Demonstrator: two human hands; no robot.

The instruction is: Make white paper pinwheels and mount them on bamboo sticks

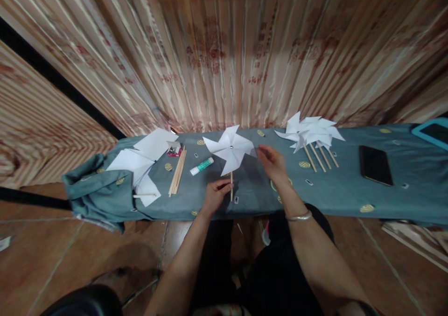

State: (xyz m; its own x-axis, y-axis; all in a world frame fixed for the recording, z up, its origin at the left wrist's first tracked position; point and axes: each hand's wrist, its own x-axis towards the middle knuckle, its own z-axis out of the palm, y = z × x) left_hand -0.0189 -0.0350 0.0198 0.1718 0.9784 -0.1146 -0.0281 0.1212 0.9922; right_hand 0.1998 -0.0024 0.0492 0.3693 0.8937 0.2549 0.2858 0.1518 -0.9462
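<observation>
A white paper pinwheel (pixel 231 149) with a pin at its centre is in front of me, its wooden stick (pixel 231 192) pointing toward my body. My left hand (pixel 216 195) is closed on the stick, pinching it below the blades. Beside the tip of the right-hand blade is my right hand (pixel 272 163), its fingers loosely bent and apart from the thumb; whether they touch the paper I cannot tell. A green and white glue stick (pixel 202 166) lies left of the pinwheel.
Several wooden sticks (pixel 178 173) lie beside a small red box (pixel 174 150) of pins. White paper pieces (pixel 135 164) are at the left. Several finished pinwheels (pixel 311 131) and a black phone (pixel 375 165) lie right on the cloth-covered table (pixel 339 194). A curtain (pixel 224 50) hangs behind.
</observation>
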